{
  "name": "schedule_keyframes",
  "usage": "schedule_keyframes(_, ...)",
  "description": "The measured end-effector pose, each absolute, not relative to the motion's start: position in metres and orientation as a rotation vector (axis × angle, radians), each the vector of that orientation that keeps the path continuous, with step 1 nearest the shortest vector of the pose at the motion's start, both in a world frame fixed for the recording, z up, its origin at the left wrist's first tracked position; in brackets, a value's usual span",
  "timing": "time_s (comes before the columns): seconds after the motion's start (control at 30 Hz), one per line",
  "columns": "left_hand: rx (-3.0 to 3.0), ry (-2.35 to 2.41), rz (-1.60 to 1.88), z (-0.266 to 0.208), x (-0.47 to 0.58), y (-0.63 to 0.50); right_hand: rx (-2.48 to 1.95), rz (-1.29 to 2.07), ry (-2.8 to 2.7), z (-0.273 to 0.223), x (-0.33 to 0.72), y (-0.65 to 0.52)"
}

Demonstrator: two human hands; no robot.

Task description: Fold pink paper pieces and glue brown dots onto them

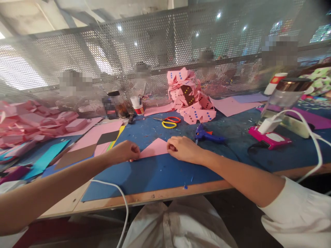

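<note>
A folded triangle of pink paper (155, 148) lies on the blue mat (160, 175) in front of me. My left hand (130, 151) is at its left corner, fingers curled and pinched there. At the right end of the paper, my right hand (182, 148) presses down with bent fingers closed on the edge. Just beyond my hands rest scissors (170, 122) with red and yellow handles. A blue glue gun (208, 134) lies to the right of them, near my right hand.
Folded pink pieces with coloured squares (191, 96) are piled behind the scissors. More pink shapes (33, 120) heap up at left, beside coloured sheets (77, 155). On the right are a pink power strip (270, 137), a white cable (314, 137) and a clear jar (284, 96).
</note>
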State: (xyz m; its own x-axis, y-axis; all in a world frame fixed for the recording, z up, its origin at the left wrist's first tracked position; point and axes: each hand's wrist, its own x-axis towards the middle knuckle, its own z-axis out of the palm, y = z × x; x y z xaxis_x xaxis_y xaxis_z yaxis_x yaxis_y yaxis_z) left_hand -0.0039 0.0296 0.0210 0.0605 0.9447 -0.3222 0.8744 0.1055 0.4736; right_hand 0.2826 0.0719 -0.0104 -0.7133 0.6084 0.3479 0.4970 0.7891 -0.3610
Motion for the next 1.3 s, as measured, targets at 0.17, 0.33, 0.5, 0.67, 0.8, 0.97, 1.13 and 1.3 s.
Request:
schedule_keyframes(0.17,1.755,1.823,0.149,0.022,-0.004,0.030,-0.819,0.357,-2.514,-0.010,0.282,0.072)
schedule_keyframes(0.33,1.751,1.821,0.130,0.025,-0.005,0.029,-0.826,0.364,-2.515,-0.009,0.283,0.071)
schedule_keyframes(0.5,1.746,1.826,0.129,0.027,-0.010,0.025,-0.822,0.373,-2.521,-0.009,0.282,0.072)
schedule_keyframes(0.67,1.709,1.858,0.130,0.026,-0.017,0.022,-0.811,0.364,-2.516,-0.011,0.283,0.072)
schedule_keyframes(0.8,1.686,1.888,0.121,0.028,-0.023,0.019,-0.812,0.370,-2.515,-0.012,0.283,0.072)
schedule_keyframes(0.97,1.654,1.907,0.101,0.029,-0.032,0.018,-0.809,0.374,-2.516,-0.012,0.282,0.073)
schedule_keyframes(1.13,1.649,1.912,0.076,0.030,-0.035,0.016,-0.819,0.360,-2.520,-0.011,0.283,0.072)
schedule_keyframes(1.3,1.740,1.866,0.069,0.039,-0.022,0.022,-0.824,0.370,-2.514,-0.010,0.282,0.071)
